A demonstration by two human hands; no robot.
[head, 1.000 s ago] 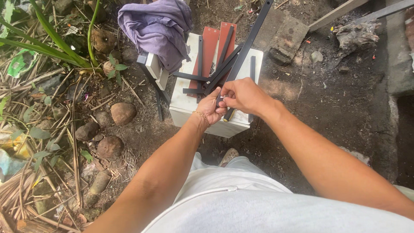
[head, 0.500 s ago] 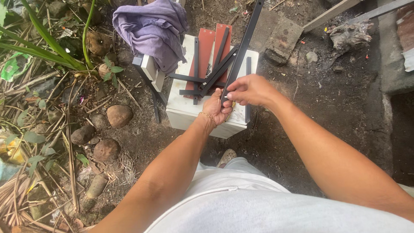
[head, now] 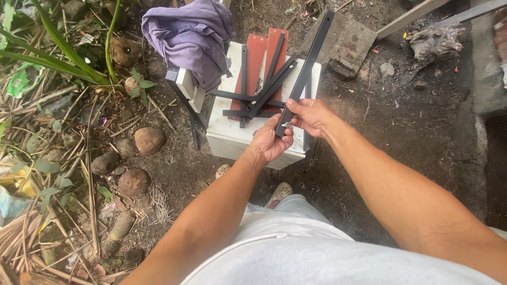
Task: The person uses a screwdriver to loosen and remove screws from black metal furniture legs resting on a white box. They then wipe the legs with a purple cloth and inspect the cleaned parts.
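My left hand (head: 274, 140) and my right hand (head: 310, 116) meet over the near edge of a white box (head: 227, 140). Both grip the lower end of a long black metal bar (head: 309, 63) that slants up and away to the right. A small silver bolt (head: 285, 125) sits at the bar's end between my fingertips. On the box lie two red-brown flat plates (head: 256, 58) and several more black bars (head: 248, 97), crossed over each other.
A purple cloth (head: 190, 37) is draped over the box's far left corner. Round stones (head: 149, 140) and dry stalks lie on the soil at left. A concrete block (head: 348, 45) and wooden planks (head: 412, 16) sit at the back right. My sandalled foot (head: 280, 192) is below the box.
The view has shifted slightly, and my hands with the bar's end sit a little lower over the box. Both hands have stayed on the bar.
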